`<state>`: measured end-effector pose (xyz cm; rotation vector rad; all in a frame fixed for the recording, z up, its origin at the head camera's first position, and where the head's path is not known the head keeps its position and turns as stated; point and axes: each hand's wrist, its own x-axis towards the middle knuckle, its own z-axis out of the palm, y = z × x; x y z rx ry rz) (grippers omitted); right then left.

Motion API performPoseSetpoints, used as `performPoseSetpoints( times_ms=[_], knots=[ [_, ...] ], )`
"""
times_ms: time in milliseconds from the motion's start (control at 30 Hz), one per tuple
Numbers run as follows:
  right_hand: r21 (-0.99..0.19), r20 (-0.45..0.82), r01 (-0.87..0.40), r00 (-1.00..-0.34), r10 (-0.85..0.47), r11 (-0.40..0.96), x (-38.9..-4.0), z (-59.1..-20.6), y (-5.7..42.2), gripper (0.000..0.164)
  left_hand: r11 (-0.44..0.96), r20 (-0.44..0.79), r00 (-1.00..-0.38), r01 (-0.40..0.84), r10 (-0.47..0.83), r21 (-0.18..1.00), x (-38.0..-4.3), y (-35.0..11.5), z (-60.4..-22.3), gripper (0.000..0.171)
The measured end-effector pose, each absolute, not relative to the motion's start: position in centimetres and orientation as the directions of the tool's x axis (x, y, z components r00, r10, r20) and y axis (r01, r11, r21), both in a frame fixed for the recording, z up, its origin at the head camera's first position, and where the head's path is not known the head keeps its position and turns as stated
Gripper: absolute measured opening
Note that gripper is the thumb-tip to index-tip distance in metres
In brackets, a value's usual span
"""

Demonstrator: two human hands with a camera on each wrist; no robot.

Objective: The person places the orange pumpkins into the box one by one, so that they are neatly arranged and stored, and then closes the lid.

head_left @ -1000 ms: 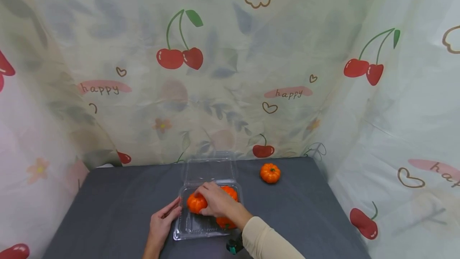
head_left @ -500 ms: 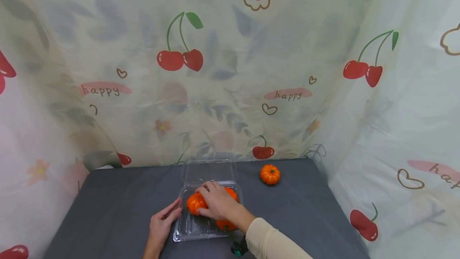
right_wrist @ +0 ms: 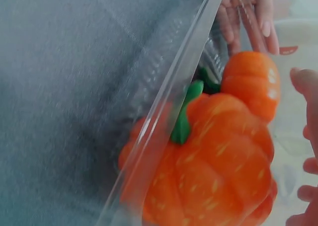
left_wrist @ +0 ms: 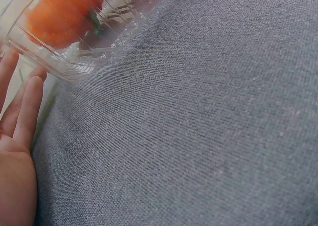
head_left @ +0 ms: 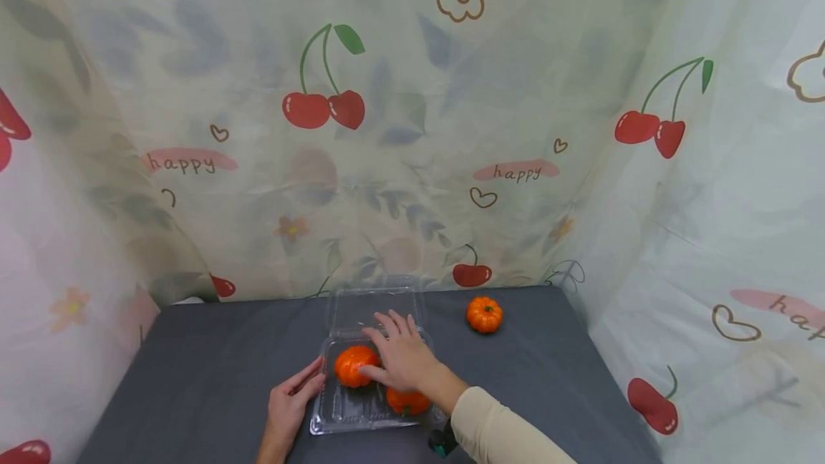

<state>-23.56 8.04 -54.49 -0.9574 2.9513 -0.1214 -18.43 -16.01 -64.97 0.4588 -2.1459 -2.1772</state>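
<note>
A clear plastic clamshell box [head_left: 341, 419] stands on the table with its lid raised at the back. Inside it, one small orange pumpkin [head_left: 353, 366] sits on the left and another orange pumpkin [head_left: 407, 402] at the front right. My right hand [head_left: 407, 360] is over the box, fingers spread, its thumb overlapping the left pumpkin in the head view. Part of the box's back right is hidden beneath that hand. My left hand [head_left: 288, 401] has its fingertips at the box's left wall, fingers fairly straight. Green stems show on the pumpkins [right_wrist: 213, 161] in the right wrist view.
One more orange pumpkin [head_left: 484, 314] is on the dark grey table [head_left: 528, 378], behind and right of the box. The transparent lid [head_left: 367, 303] leans back near the printed curtain [head_left: 399, 185], which encloses the back and sides.
My right hand has let go of the left pumpkin, its fingers spreading and shifting right and away from it. The pumpkin remains in the box. My left hand has stayed at the box's side.
</note>
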Motion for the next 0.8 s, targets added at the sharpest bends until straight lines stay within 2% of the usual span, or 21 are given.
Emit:
performPoseSetpoints(
  times_ms=[333,800],
  knots=[
    [-0.067,-0.005,-0.532,-0.846,-0.534,0.844,-24.5,-55.3,9.7,0.079,-0.045,-0.153,-0.959,-0.147,-0.24,0.988,-18.5,-16.0,-65.0,0.053],
    [-0.056,0.012,-0.461,-0.887,-0.461,0.886,-25.2,-55.7,12.2,0.078,-0.048,-0.187,-0.953,-0.18,-0.237,0.982,-18.6,-16.1,-65.0,0.048]
  ],
)
